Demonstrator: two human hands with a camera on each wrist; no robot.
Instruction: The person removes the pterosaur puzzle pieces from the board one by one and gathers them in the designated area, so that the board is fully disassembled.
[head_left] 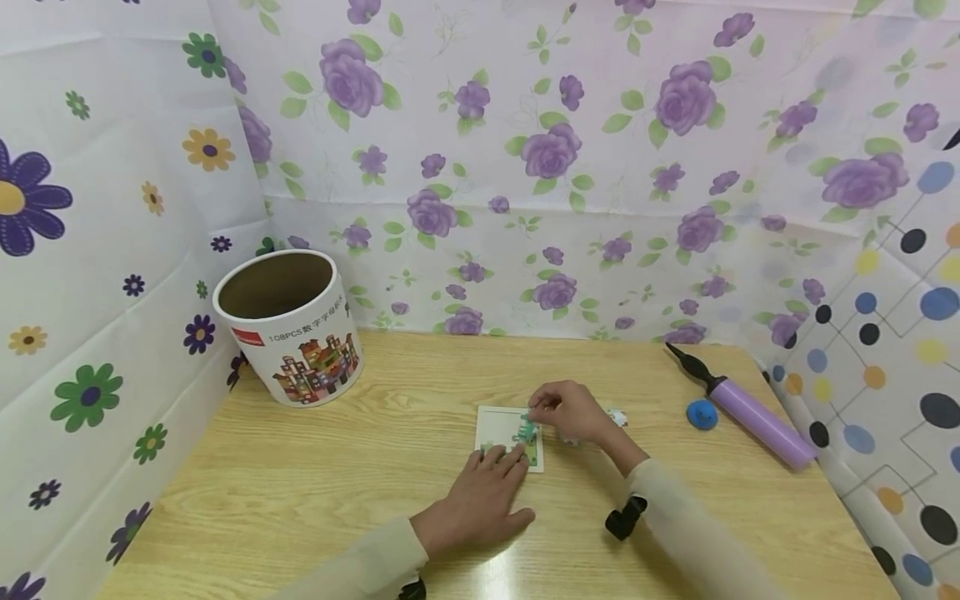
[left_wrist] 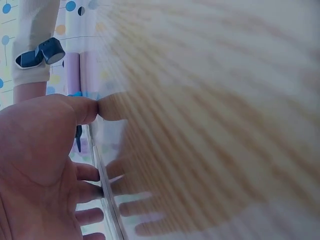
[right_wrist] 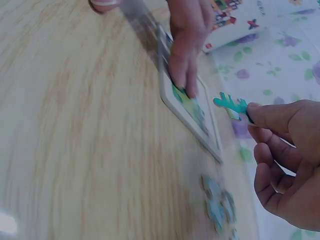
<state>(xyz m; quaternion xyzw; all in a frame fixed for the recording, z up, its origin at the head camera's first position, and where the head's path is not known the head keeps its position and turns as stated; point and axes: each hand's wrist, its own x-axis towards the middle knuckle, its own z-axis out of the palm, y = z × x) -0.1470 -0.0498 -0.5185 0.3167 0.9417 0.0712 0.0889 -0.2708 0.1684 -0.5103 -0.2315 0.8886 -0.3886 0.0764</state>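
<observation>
A small square puzzle tray (head_left: 491,415) with a pale frame lies on the table, with green pieces fitted along its near side. My left hand (head_left: 486,500) rests its outstretched fingertips on the near part of the tray, thumb spread to the side. Between thumb and index finger, my right hand (head_left: 573,410) pinches a teal-green puzzle piece (right_wrist: 231,105); the right wrist view shows it raised above the tray's right part. Several loose puzzle pieces (right_wrist: 217,202) lie beside the tray, partly hidden by the right hand in the head view.
A large white printed bucket (head_left: 300,354) stands at the back left. On the right lie a blue round object (head_left: 702,414) and a purple hand pump (head_left: 761,421) with a black nozzle. Floral cloth hangs behind the wooden table (head_left: 300,492).
</observation>
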